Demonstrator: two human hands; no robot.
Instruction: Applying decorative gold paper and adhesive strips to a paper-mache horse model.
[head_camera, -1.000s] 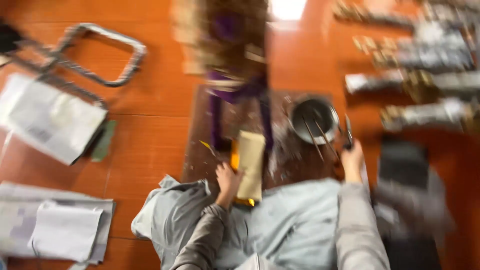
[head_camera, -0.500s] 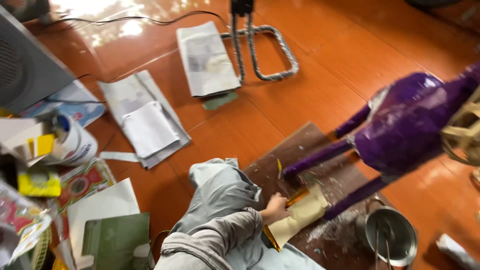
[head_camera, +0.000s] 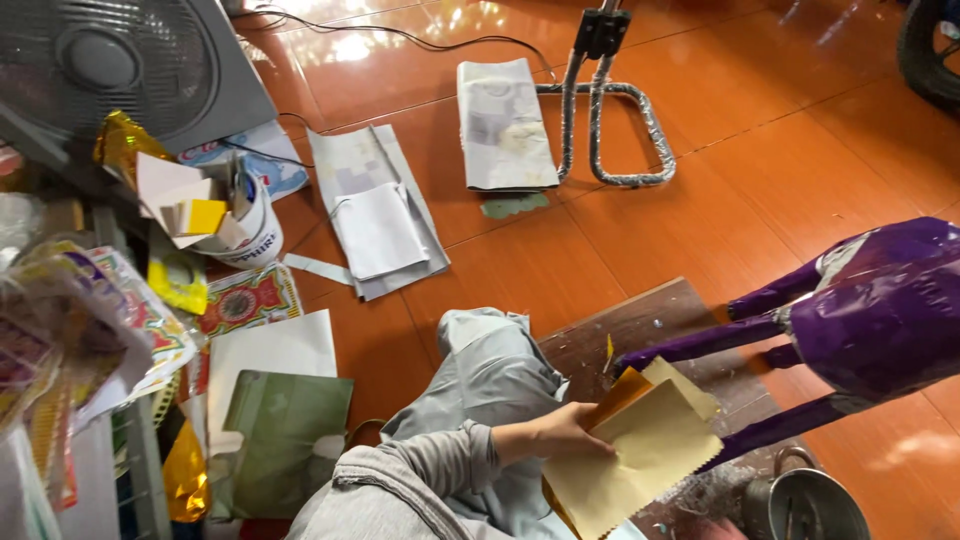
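Lifted nearer since before, my left hand (head_camera: 560, 435), arm bent rightward over my knee, pinches tan paper sheets (head_camera: 640, 455) shut beside the purple papier-mâché animal (head_camera: 880, 320).

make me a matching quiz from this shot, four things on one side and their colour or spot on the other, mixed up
Things:
1. animal figure
2. paper sheets
3. metal pot
4. fan

Descriptions:
A. grey, top left corner
B. purple, on the right, legs reaching toward the board
C. tan and yellow, held in the left hand
D. shiny, at the bottom edge, right of the sheets

Pairs: 1-B, 2-C, 3-D, 4-A
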